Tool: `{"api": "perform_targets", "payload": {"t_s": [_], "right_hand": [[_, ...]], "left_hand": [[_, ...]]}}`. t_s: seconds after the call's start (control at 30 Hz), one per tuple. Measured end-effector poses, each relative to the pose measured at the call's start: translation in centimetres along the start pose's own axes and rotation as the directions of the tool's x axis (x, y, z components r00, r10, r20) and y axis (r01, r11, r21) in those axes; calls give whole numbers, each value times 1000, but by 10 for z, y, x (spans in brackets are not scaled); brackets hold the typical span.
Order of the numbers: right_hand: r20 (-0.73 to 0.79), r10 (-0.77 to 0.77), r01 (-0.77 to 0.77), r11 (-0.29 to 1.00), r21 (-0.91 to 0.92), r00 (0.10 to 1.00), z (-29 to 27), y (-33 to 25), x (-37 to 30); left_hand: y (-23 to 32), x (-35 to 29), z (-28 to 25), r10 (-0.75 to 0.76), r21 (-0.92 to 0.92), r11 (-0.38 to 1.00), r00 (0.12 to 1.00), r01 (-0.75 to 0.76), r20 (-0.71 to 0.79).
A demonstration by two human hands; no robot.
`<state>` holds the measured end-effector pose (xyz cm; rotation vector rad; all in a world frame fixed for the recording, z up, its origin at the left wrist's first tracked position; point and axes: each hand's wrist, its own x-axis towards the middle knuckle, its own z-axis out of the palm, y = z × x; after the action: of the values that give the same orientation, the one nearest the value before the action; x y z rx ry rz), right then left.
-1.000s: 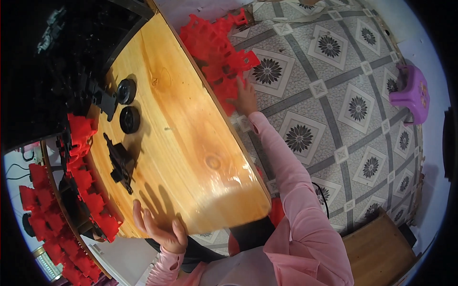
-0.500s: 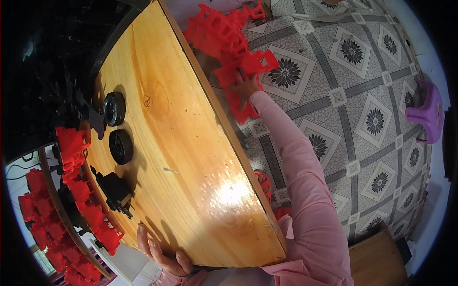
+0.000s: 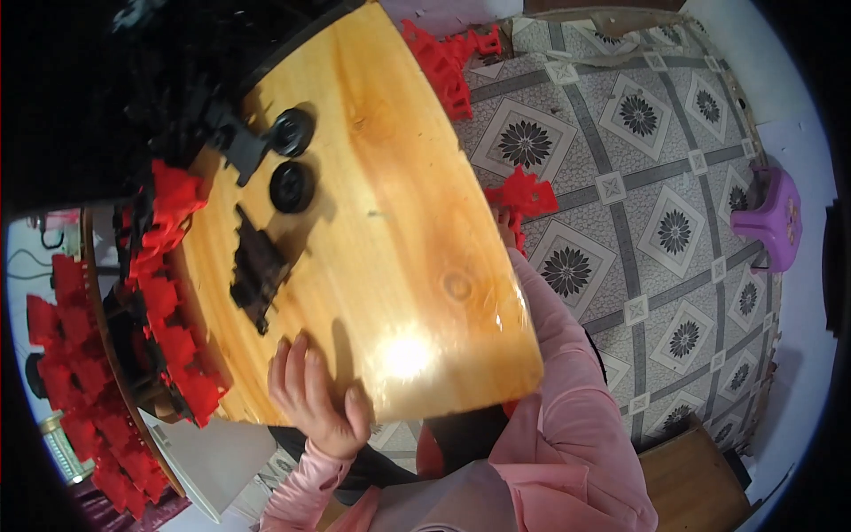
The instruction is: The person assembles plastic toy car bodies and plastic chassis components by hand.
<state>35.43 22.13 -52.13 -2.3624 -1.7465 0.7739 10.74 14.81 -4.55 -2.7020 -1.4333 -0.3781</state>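
My left hand (image 3: 312, 395) rests on the near end of the wooden table (image 3: 417, 195), its fingers stretched out and holding nothing. Beyond the table's right edge, my right hand (image 3: 505, 226) is partly hidden, with its fingers closed on a red plastic part (image 3: 528, 193) of irregular shape. Two round black wheel-like pieces (image 3: 292, 187) lie on the table toward the far left. Closer to my left hand is an irregular black plastic part (image 3: 255, 270).
Red parts (image 3: 439, 66) are piled on the floor past the table's right edge. More red parts (image 3: 168, 306) line its left side, and others (image 3: 84, 381) stand further left. Dark parts (image 3: 195, 97) fill the far left. A purple stool (image 3: 776, 217) stands right on the tiled floor.
My right hand has drawn back from the floor pile toward me, bringing a red part along the table's edge. My left hand has slid further onto the tabletop. The view has shifted.
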Motion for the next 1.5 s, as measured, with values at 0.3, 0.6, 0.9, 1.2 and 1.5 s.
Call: {"api": "perform_targets", "payload": {"t_s": [0.3, 0.6, 0.9, 1.2, 1.5], "right_hand": [[-106, 202, -211, 974, -80, 974, -90, 63, -119], [-319, 133, -285, 821, -495, 938, -380, 31, -300], [-253, -266, 78, 816, -572, 930, -532, -195, -403], [357, -372, 499, 773, -392, 857, -439, -358, -308], [5, -546, 537, 823, -186, 838, -426, -394, -254]], "left_hand": [[-1, -14, -5, -3, 49, 999, 980, 13, -199], [0, -40, -13, -117, -190, 981, 915, 46, -385], [88, -145, -83, -166, -729, 661, 912, -179, -374], [37, -168, -63, -618, -925, 366, 770, 101, -161], [-86, -99, -35, -673, -884, 462, 677, 71, -297]]}}
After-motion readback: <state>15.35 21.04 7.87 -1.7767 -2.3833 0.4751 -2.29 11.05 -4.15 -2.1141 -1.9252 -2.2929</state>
